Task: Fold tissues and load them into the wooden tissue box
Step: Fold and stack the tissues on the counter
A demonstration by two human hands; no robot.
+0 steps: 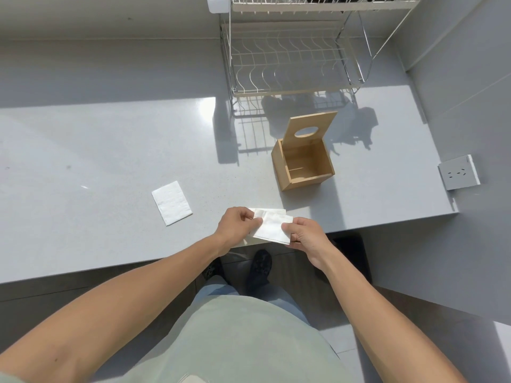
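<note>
Both hands pinching the tissue at the counter edge, left hand and right hand on opposite sides, box open beyond, seemingly empty — an uneven tug could tear or skew that fold

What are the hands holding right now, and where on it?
A white tissue: left hand pinches its left edge, right hand its right edge.
</note>
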